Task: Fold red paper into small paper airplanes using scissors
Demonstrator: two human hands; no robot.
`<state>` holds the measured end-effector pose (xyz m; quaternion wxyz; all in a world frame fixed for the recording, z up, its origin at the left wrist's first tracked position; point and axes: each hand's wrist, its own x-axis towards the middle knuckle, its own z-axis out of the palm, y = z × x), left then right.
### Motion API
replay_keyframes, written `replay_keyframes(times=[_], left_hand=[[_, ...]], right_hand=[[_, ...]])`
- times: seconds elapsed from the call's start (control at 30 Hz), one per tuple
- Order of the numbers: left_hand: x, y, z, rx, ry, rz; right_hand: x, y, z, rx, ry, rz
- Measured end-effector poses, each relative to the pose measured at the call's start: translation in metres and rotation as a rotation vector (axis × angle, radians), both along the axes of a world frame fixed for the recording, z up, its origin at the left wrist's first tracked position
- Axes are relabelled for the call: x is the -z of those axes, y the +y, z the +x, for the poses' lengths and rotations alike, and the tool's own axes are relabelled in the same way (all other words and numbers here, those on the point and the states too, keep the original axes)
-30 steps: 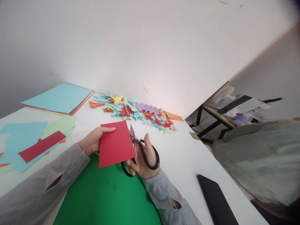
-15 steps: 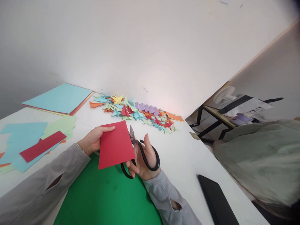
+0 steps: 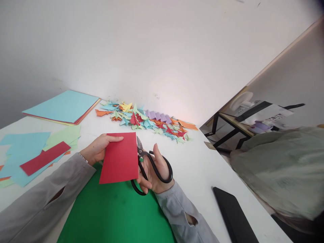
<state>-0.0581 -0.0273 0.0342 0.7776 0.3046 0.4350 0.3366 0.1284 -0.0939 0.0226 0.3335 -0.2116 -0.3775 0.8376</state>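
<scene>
My left hand (image 3: 97,148) pinches a sheet of red paper (image 3: 120,158) by its upper left corner, thumb on top. The sheet is held up in front of me, over green material (image 3: 118,212). In my right hand (image 3: 155,170) is a pair of scissors (image 3: 140,153) with black looped handles, thumb through one loop and fingers at the other. The blades point up along the right edge of the red sheet. Whether they touch the paper I cannot tell.
Left on the white table (image 3: 199,189) lie a red strip (image 3: 45,158) and blue and green paper pieces (image 3: 27,143). Behind them rests a stack of large sheets (image 3: 63,105). Folded coloured paper shapes (image 3: 144,119) line the wall. At right lies a flat black object (image 3: 234,216).
The red paper has turned slightly and shifted left with my left hand. The scissors have moved a little left, and more of their blades and pivot now shows.
</scene>
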Motion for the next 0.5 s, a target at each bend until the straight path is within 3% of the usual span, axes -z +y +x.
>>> replay_keyframes(times=[0.5], left_hand=[[-0.0043,-0.0042,0.0051,-0.061,-0.013,-0.048]], right_hand=[[-0.0007,-0.0002,-0.0059,0.137,-0.007,-0.017]])
